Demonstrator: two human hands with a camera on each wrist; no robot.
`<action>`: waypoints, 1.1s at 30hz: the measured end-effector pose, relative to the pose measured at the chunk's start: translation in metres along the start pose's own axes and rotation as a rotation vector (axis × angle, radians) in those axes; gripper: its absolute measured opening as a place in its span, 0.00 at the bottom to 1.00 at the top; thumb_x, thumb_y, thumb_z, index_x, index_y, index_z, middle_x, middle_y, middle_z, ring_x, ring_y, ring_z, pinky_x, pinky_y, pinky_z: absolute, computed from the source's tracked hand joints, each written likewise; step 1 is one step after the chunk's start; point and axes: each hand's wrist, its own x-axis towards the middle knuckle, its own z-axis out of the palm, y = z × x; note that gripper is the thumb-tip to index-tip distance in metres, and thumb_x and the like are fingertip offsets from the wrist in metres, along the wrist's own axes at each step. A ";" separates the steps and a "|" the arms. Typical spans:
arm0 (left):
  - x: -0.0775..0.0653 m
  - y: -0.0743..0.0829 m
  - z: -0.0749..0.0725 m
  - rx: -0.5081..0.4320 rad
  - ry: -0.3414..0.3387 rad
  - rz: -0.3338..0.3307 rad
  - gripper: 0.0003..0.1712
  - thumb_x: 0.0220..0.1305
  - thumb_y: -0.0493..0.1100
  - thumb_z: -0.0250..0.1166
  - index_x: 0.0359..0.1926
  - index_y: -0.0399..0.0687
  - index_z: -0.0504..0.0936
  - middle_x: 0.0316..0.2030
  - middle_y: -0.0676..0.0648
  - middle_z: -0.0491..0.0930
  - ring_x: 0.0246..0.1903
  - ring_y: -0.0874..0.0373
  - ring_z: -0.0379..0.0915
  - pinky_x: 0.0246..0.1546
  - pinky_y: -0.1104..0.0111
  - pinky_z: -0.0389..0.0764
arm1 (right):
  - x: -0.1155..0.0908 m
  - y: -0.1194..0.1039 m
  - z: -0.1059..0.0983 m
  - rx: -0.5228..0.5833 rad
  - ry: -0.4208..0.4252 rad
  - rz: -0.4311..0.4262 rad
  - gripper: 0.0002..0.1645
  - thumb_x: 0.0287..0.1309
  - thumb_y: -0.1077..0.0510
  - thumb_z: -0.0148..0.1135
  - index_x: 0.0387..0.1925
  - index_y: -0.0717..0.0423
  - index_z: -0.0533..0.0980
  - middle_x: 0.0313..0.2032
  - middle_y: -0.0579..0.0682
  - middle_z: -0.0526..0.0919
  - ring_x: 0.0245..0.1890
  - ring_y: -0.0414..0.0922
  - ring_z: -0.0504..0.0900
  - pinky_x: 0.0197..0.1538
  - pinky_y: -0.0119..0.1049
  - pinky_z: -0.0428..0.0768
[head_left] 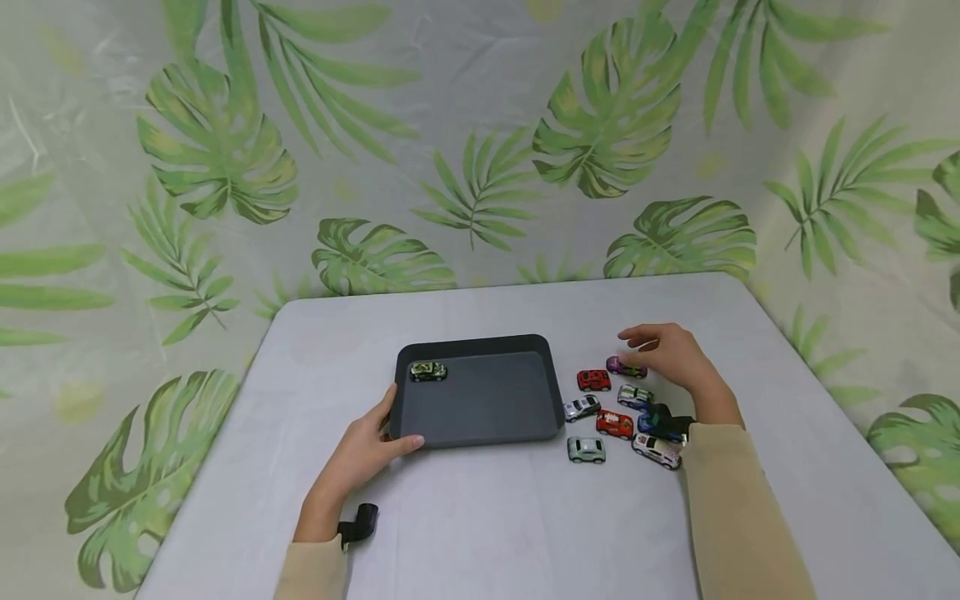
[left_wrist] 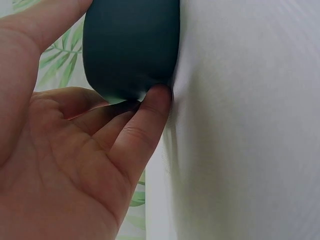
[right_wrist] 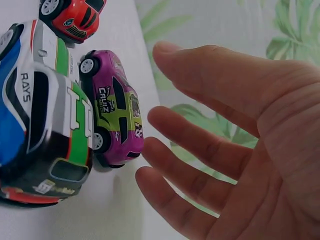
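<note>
A dark grey rectangular tray [head_left: 480, 437] lies on the table, and inside it near the far left corner is a yellow-green patterned toy car [head_left: 428, 372]. My left hand [head_left: 367, 442] holds the tray's near left corner, thumb along the front and fingers at the left side. In the left wrist view, fingertips meet the dark tray wall [left_wrist: 132, 45]. My right hand [head_left: 675, 358] is over the purple toy car [head_left: 625, 367], fingers apart and nothing between them. The right wrist view has that purple car [right_wrist: 117, 107] just beyond the fingertips.
Several more toy cars cluster right of the tray, including a red car [head_left: 593, 380], a silver car [head_left: 582, 407], a red car with white markings [head_left: 615, 424], a pale green car [head_left: 586, 450] and a white car [head_left: 656, 451]. Leaf-patterned cloth [head_left: 480, 167] hangs behind the white table [head_left: 465, 517].
</note>
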 end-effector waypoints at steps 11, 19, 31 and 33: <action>0.000 0.001 -0.001 0.006 0.007 0.010 0.63 0.57 0.60 0.75 0.81 0.59 0.44 0.76 0.43 0.53 0.69 0.43 0.62 0.64 0.48 0.70 | -0.001 0.001 -0.003 -0.007 -0.062 0.059 0.29 0.59 0.52 0.72 0.61 0.55 0.79 0.55 0.63 0.80 0.55 0.61 0.79 0.52 0.59 0.78; 0.000 -0.002 0.000 -0.003 0.009 0.012 0.62 0.57 0.61 0.75 0.81 0.59 0.45 0.76 0.42 0.53 0.68 0.42 0.65 0.63 0.49 0.70 | -0.001 0.007 -0.001 -0.034 -0.078 0.058 0.27 0.56 0.55 0.75 0.57 0.58 0.81 0.51 0.62 0.82 0.51 0.59 0.79 0.49 0.57 0.78; 0.000 -0.001 0.001 0.005 0.018 0.009 0.62 0.56 0.61 0.75 0.81 0.58 0.45 0.76 0.42 0.54 0.67 0.43 0.66 0.64 0.49 0.70 | 0.001 0.010 0.001 -0.100 -0.066 0.069 0.21 0.55 0.58 0.74 0.51 0.59 0.84 0.44 0.58 0.83 0.43 0.55 0.77 0.45 0.51 0.77; 0.000 0.000 0.001 0.007 0.019 0.009 0.62 0.56 0.61 0.75 0.81 0.59 0.45 0.76 0.43 0.54 0.67 0.42 0.67 0.64 0.49 0.70 | 0.002 0.012 0.001 -0.105 -0.065 0.072 0.20 0.55 0.58 0.74 0.50 0.58 0.84 0.44 0.58 0.83 0.44 0.55 0.77 0.45 0.51 0.77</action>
